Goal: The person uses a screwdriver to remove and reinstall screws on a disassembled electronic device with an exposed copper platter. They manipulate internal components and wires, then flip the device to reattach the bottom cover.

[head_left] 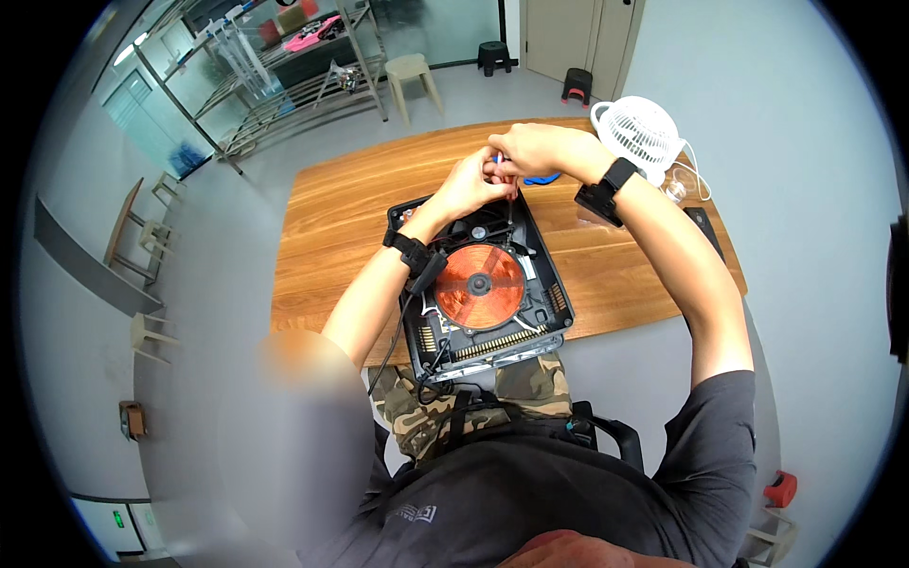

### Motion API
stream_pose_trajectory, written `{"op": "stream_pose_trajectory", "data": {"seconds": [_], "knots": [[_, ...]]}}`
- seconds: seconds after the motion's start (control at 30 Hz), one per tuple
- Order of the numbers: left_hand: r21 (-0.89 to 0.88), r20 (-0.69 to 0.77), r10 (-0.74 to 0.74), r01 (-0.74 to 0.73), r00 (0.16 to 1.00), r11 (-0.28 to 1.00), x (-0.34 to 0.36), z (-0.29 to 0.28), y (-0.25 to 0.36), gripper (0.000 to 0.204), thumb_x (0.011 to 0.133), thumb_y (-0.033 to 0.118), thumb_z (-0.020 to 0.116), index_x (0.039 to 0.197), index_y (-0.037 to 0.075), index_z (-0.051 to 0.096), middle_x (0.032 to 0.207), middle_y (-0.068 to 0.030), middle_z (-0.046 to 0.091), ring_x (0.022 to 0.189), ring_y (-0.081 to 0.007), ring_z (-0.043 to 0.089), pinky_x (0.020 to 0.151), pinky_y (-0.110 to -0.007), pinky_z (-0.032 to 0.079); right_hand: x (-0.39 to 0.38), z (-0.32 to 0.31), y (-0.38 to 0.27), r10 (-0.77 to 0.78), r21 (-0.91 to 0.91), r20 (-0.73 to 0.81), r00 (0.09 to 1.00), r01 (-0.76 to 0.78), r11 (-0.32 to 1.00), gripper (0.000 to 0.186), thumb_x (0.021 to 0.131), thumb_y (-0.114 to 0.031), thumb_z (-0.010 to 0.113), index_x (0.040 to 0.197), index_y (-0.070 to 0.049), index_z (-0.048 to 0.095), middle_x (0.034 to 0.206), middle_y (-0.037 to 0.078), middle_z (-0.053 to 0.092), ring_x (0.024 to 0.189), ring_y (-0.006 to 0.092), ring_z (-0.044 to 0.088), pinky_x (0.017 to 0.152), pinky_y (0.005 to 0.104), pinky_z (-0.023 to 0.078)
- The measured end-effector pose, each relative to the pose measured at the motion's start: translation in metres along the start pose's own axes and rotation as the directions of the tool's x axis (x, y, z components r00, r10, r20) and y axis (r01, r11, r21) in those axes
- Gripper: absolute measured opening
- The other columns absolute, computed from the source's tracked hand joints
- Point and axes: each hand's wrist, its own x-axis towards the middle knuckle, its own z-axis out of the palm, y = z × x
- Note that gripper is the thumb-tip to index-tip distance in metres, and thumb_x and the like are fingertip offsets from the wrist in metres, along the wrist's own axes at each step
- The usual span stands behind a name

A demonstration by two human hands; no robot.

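An opened induction cooker [556,305] lies on the wooden table in front of me, its dark casing overhanging the near edge. Inside sits a round copper coil [500,301], with wires and a small fan [478,232] beyond it. Over the casing's far right part, both hands meet on an upright screwdriver [510,214]; its thin shaft points down into the casing. My right hand [538,147] is closed round the top of the handle, where a bit of blue shows. Just below, my left hand [472,186] pinches it with closed fingers. The tip's contact point is too small to tell.
A white fan [638,133] with a cable stands at the table's far right corner. Nearby lie a dark flat object [704,233] and a blue item [543,179] partly behind my right arm. A black cord [391,339] hangs at the cooker's left. Metal shelving [275,90] and stools stand beyond.
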Motion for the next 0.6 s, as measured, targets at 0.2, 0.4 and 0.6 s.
{"op": "stream_pose_trajectory", "data": {"seconds": [0.2,0.4,0.6], "knots": [[-0.024,-0.058,-0.022,0.02,0.998,1.0,0.0,0.006,0.002,0.028,0.085,0.01,0.078,0.108,0.0,0.065,0.094,-0.0074,0.074,0.088,-0.0147,0.073,0.079,-0.029,0.058,-0.001,-0.006,-0.015,0.076,-0.279,-0.049,0.996,-0.086,0.956,0.064,0.095,-0.059,0.057,0.085,0.002,0.075,0.089,0.024,0.073,0.091,0.0403,0.072,0.082,0.0464,0.057],[0.236,-0.155,0.069,-0.031,0.986,0.971,-0.006,0.007,0.012,0.04,0.08,0.016,0.081,0.111,0.0,0.063,0.094,-0.0104,0.075,0.093,-0.0182,0.073,0.087,-0.034,0.056,-0.009,-0.006,-0.019,0.053,-0.222,-0.057,0.997,-0.065,0.973,0.046,0.093,-0.044,0.062,0.11,-0.002,0.07,0.095,0.022,0.074,0.093,0.0419,0.071,0.086,0.0496,0.056],[0.149,-0.017,0.094,-0.09,0.995,0.985,-0.003,0.001,-0.008,0.029,0.085,0.008,0.072,0.11,-0.002,0.061,0.095,-0.0092,0.075,0.093,-0.0161,0.072,0.09,-0.032,0.054,0.001,-0.001,-0.014,0.087,-0.102,0.038,0.995,-0.083,0.991,0.042,0.093,-0.04,0.067,0.112,-0.003,0.071,0.101,0.022,0.074,0.096,0.0409,0.071,0.086,0.0483,0.056]]}}
